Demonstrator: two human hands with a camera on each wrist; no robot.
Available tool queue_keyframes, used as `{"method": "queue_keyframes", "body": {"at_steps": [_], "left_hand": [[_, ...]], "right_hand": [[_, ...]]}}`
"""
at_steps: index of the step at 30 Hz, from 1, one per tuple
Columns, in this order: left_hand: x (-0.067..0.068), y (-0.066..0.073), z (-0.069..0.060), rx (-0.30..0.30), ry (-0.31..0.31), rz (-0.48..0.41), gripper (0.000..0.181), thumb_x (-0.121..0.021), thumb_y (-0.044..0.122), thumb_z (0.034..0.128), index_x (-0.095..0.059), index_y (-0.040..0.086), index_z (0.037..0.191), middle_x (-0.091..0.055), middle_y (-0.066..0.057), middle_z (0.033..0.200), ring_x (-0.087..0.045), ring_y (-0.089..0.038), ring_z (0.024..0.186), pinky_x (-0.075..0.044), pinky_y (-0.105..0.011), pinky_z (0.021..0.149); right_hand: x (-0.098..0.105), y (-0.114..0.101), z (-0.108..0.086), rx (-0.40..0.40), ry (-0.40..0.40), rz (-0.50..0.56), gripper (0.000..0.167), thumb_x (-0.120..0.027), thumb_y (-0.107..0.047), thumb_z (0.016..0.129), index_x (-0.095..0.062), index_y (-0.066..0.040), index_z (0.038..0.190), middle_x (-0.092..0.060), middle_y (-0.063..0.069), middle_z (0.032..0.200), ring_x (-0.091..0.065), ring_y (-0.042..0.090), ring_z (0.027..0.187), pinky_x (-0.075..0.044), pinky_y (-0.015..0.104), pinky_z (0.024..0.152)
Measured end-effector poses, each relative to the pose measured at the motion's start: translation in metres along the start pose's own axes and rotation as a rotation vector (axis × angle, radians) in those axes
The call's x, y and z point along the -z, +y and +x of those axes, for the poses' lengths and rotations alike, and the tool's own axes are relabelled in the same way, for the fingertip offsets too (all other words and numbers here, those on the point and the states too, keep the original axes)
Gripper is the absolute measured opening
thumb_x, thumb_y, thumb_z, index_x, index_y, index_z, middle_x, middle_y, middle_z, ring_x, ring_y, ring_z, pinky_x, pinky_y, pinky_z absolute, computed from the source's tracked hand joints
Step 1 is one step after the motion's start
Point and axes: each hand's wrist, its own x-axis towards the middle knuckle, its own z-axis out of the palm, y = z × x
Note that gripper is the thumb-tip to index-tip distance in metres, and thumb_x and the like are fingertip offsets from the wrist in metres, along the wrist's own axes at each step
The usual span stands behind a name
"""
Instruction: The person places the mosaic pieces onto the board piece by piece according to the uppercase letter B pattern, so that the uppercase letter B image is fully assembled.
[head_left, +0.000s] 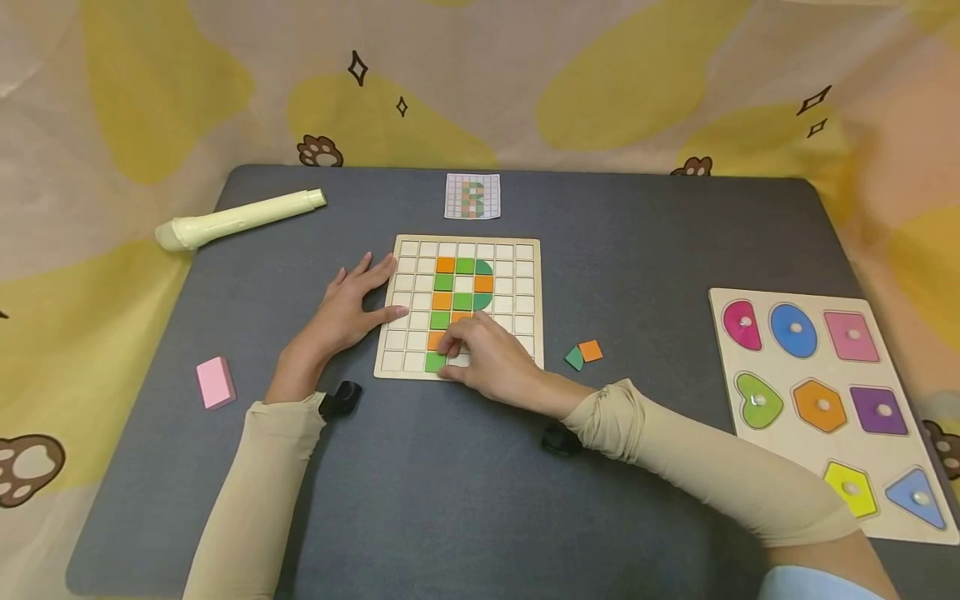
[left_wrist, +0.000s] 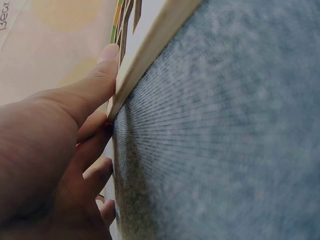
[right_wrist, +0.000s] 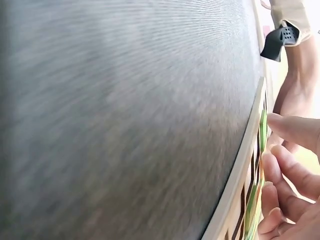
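Observation:
A square wooden grid board [head_left: 382, 361] lies mid-table, its white cells partly filled with orange, green and teal tiles in a letter-like pattern. My left hand [head_left: 341, 312] steadies the board's left side, fingers spread and thumb over the rim; the left wrist view shows the thumb [left_wrist: 102, 70] against that edge. Above the lower part of the pattern is my right hand [head_left: 491, 358]. Its thumb and forefinger stand slightly apart beside a green tile [head_left: 434, 362] in the bottom row. The right wrist view shows the thumb [right_wrist: 290, 130] by a green tile. Part of the pattern is hidden under this hand.
Right of the board lie a loose orange tile [head_left: 591, 350] and a teal rounded piece [head_left: 574, 358]. A small pattern card [head_left: 450, 208] is behind the board. A pale yellow microphone-shaped stick [head_left: 247, 217] and a pink block [head_left: 216, 383] lie left; a knobbed shape puzzle [head_left: 787, 446] sits right.

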Motion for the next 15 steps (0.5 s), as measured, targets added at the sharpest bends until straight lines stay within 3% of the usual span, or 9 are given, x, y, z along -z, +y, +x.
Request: {"method": "queue_keyframes", "body": {"at_steps": [10, 15], "left_hand": [[0.000, 0.003, -0.001, 0.004, -0.001, -0.014, 0.089, -0.077, 0.032, 0.0996, -0.024, 0.016, 0.170, -0.020, -0.001, 0.178, -0.001, -0.029, 0.168, 0.007, -0.056, 0.135], [0.000, 0.000, 0.000, 0.000, -0.001, -0.014, 0.090, -0.077, 0.031, 0.0993, -0.024, 0.017, 0.170, -0.019, -0.001, 0.178, -0.001, -0.030, 0.168, 0.008, -0.056, 0.135]], "right_hand": [[0.029, 0.039, -0.040, 0.011, 0.057, 0.007, 0.026, -0.093, -0.021, 0.084, -0.077, -0.013, 0.103, -0.068, 0.000, 0.103, -0.052, 0.018, 0.101, -0.052, 0.035, 0.087], [0.053, 0.060, -0.061, -0.046, 0.068, -0.007, 0.031, -0.094, -0.017, 0.082, -0.076, -0.012, 0.107, -0.066, 0.004, 0.113, -0.050, 0.023, 0.107, -0.049, 0.039, 0.091]]}}
